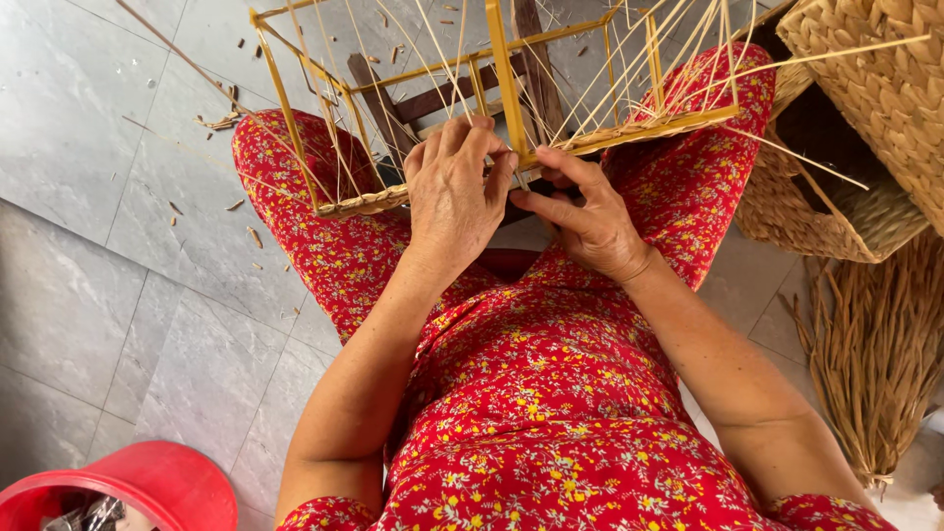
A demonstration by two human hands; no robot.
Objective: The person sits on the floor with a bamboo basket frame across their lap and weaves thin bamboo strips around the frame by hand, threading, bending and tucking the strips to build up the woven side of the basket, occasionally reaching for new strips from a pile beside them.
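On the person's lap, across knees clothed in red flowered fabric (551, 393), sits a yellow wire frame (501, 59) with a braided band of straw woven along its near bottom edge and thin pale reeds (629, 69) fanning up from it. At the middle of that near edge, the left hand (457, 192) curls its fingers over the frame's upright bar, while the right hand (585, 221), just beside it, pinches a strand against the braid. Right of the frame stand finished woven baskets (865, 128) above a bundle of dried straw (875, 364); a red bucket (128, 492) lies well away at lower left.
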